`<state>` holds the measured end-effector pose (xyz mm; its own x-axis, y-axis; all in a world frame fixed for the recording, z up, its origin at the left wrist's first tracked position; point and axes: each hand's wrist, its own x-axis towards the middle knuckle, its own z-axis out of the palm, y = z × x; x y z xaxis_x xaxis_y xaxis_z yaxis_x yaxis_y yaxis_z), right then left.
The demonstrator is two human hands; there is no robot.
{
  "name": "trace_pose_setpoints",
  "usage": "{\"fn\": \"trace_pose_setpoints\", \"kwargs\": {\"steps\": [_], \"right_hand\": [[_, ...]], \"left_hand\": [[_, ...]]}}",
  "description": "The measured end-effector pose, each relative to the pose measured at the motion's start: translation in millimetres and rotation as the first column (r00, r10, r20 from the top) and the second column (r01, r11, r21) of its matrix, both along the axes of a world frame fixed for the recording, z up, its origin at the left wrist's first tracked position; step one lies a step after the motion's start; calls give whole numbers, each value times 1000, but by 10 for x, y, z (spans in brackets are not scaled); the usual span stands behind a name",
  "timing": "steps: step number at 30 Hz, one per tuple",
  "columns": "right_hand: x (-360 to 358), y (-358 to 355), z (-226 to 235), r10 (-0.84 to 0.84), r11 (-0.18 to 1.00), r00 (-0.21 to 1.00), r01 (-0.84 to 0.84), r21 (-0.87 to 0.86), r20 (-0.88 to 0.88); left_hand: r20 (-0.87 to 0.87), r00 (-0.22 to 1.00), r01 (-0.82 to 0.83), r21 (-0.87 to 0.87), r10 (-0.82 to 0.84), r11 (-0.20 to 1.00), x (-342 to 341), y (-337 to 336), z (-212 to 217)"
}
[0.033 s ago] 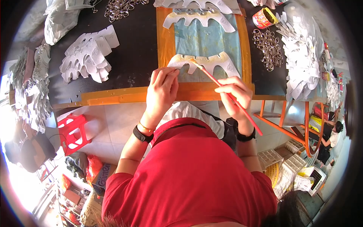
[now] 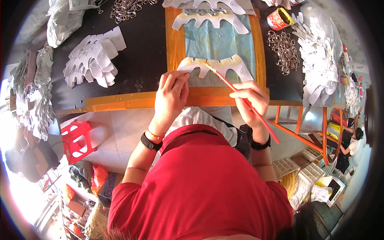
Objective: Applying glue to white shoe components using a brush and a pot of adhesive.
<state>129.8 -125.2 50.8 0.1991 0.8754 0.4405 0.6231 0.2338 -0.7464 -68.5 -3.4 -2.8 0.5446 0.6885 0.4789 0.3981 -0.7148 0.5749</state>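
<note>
A white cut piece with a scalloped lower edge (image 2: 230,66) lies on a pale blue sheet (image 2: 220,44) framed by an orange board (image 2: 176,44). My left hand (image 2: 172,94) presses its fingertips on the left end of that piece. My right hand (image 2: 250,100) grips a thin red-handled brush (image 2: 240,94). The brush's yellowish tip touches the top of the piece. A second white piece of the same shape (image 2: 208,18) lies farther back on the blue sheet.
A black table top (image 2: 140,68) carries stacks of white cut pieces at the left (image 2: 94,58) and right (image 2: 320,60), heaps of metal rings (image 2: 284,48), and an open can (image 2: 280,18). A red stool (image 2: 78,140) stands below left. Another person (image 2: 352,144) sits at the far right.
</note>
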Motion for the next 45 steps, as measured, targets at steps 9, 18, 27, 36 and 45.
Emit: {"fn": "trace_pose_setpoints", "kwargs": {"steps": [9,18,27,36,45], "right_hand": [[-23,56,-140,45,998,999,-45,-36,-17],[378,-342,133,-151,980,976,168,105,-154],[666,-14,-287,-144,987,909,161,-10,391],[703,157,-411,-82,989,906,124,-75,416],[705,160,-372,-82,995,929,100,-30,362]], "left_hand": [[-17,1000,17,39,-16,999,11,36,4],[-154,980,-131,-35,124,991,-72,252,181],[-161,986,13,-161,-39,987,-3,410,281],[-42,988,147,-50,-149,988,-133,364,328],[-52,959,283,154,-278,947,-215,356,373]]}}
